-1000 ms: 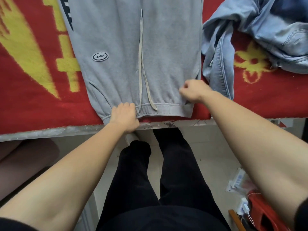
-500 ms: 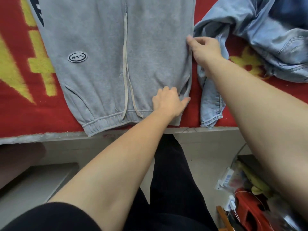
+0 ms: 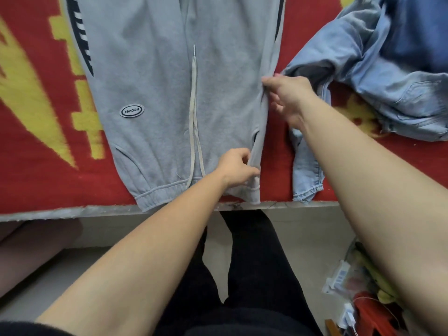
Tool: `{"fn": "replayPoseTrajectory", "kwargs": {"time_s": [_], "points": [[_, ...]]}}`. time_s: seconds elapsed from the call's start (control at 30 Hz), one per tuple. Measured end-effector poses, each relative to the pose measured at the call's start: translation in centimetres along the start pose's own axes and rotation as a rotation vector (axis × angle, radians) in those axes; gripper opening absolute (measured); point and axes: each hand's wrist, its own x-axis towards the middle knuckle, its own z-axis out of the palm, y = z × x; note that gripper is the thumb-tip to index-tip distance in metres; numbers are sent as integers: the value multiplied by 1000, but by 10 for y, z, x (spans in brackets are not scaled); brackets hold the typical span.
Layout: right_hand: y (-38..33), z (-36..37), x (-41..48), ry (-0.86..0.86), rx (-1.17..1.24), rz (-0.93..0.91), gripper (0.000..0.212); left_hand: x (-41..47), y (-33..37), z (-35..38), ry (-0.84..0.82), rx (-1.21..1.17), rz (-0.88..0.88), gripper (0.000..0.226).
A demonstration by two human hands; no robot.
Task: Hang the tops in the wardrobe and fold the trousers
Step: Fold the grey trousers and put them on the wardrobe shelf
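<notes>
- I see the grey trousers [image 3: 157,93] spread flat, front up, on the red blanket [image 3: 36,166], with the waistband [image 3: 157,196] at the near edge and the drawstring [image 3: 194,117] lying up the middle.
- My left hand [image 3: 236,169] has its fingers curled round the trousers' right-hand edge, just above the waistband by the pocket.
- My right hand [image 3: 288,98] pinches that same edge further up the leg, and the cloth is lifted a little there.
- I judge the fold is only starting. The trousers are laid out and gripped along one side, but no half lies over the other yet.
- A crumpled heap of denim clothes [image 3: 388,81] lies just beside the trousers on the right, not sorted. I cannot tell whether it is a top or trousers.
- No wardrobe or hanger is in view, so I cannot tell how far the hanging has got.
- I reckon most of the task is left to do.
</notes>
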Motion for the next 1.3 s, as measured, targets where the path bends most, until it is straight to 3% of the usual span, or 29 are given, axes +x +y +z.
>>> {"fn": "replayPoseTrajectory", "kwargs": {"time_s": [0.13, 0.4, 0.63, 0.77, 0.87, 0.97, 1.03, 1.1, 1.2, 1.3], "points": [[-21, 62, -23, -117, 13, -135, 13, -25, -21, -59, -131, -303, -37, 37], [-20, 212, -48, -118, -103, -380, 17, -61, -105, -175, 91, -603, -66, 29], [8, 311, -66, -218, -437, -478, 24, -78, -185, -222, 95, -521, -152, 24], [23, 338, -58, -336, -883, -456, 55, -65, -214, -231, 266, -426, -156, 17], [34, 341, -46, -331, -893, -390, 62, -53, -226, -234, 307, -296, -134, 20], [36, 334, -48, -201, -856, -423, 49, -48, -231, -236, 381, -111, -100, 30], [40, 318, -51, 48, -931, -607, 40, -49, -232, -234, 386, -98, -80, 32], [41, 298, -51, 329, -958, -688, 45, -50, -227, -233, 398, -105, -90, 33], [30, 277, -40, 555, -827, -447, 76, -44, -208, -241, 476, -163, -59, 60], [19, 260, -26, 466, -660, -131, 98, -28, -176, -262, 494, -177, -22, 61]]}}
